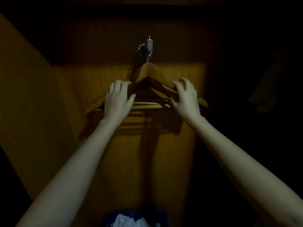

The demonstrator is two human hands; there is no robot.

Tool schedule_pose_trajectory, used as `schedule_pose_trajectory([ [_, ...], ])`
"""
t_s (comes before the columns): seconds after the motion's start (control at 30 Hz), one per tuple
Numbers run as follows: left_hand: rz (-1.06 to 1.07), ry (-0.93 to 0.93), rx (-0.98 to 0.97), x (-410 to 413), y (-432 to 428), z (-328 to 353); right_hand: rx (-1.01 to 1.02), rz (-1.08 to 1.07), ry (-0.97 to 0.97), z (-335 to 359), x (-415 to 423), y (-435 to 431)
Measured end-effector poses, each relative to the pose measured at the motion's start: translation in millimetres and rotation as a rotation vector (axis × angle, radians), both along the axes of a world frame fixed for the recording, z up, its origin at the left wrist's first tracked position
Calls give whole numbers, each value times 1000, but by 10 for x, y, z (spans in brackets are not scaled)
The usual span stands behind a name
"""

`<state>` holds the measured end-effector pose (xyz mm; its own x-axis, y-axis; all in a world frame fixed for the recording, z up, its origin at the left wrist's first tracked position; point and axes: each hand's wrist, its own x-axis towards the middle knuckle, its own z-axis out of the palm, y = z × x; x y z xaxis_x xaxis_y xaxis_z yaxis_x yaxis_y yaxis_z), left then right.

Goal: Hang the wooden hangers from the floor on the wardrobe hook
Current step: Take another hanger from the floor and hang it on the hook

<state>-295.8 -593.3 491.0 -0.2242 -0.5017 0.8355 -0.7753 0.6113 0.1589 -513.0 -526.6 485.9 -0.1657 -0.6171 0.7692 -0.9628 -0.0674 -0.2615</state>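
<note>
A bunch of wooden hangers hangs from a small metal hook on the wardrobe's back panel. Their crossbars show stacked between my hands. My left hand is wrapped over the left shoulder of the hangers, fingers on top and thumb beneath. My right hand is arched over the right shoulder with its fingers spread, only the fingertips touching the wood. The hangers' outer tips stick out past both hands.
The wardrobe is dark. Its left side wall stands close by. A dark garment hangs dimly at the right. A blue container with white cloth sits at the bottom edge below my arms.
</note>
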Motion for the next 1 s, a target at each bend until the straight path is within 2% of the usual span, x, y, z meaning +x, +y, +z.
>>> schedule_pose_trajectory([
  [0.2, -293, 41, 170, -288, 1007, -716, 116, 56, -123, -747, -163, 1063],
  [0.27, -399, 18, 266, -419, 1427, -1141, 213, 41, -191, -1237, -251, 1544],
  [0.4, -588, -53, 505, -713, 2332, -2201, 429, -15, -448, -2424, -384, 2717],
  [0.53, -673, -179, 827, -1034, 3256, -3312, 630, -211, -643, -3535, -448, 3981],
  [0.73, -762, -571, 1201, -1347, 4516, -4857, 879, -553, -896, -4962, -458, 5687],
  [0.9, -790, -631, 1486, -1311, 5350, -6305, 1005, -818, -1113, -6379, -175, 6928],
  [1.0, -812, -712, 1581, -1309, 5729, -7373, 1055, -919, -1220, -7473, 35, 7507],
])
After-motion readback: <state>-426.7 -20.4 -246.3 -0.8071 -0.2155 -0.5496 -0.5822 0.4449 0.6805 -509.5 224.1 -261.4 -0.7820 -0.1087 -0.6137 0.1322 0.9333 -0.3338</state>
